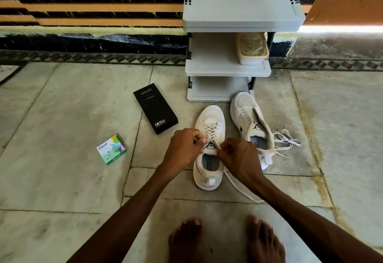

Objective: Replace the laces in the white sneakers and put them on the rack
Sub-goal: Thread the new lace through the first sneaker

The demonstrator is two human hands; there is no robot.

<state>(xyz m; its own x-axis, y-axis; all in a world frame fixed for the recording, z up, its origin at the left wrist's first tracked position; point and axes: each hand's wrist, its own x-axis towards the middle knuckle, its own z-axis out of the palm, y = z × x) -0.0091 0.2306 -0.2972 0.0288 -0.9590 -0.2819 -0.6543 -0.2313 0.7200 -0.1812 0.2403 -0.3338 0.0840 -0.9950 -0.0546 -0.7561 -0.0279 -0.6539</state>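
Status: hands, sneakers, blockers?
Left hand and right hand both pinching the white lace at top eyelets of laced white sneaker. Second white sneaker unlaced, loose lace beside it. Neither yet on grey plastic rack.

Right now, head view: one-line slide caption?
Left hand and right hand pinch lace ends on the laced sneaker; unlaced sneaker, loose lace by the rack.

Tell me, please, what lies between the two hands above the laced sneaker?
In the head view, the sneaker's tongue, printed SPEED, lies between the left hand and the right hand; each hand pinches the lace beside it.
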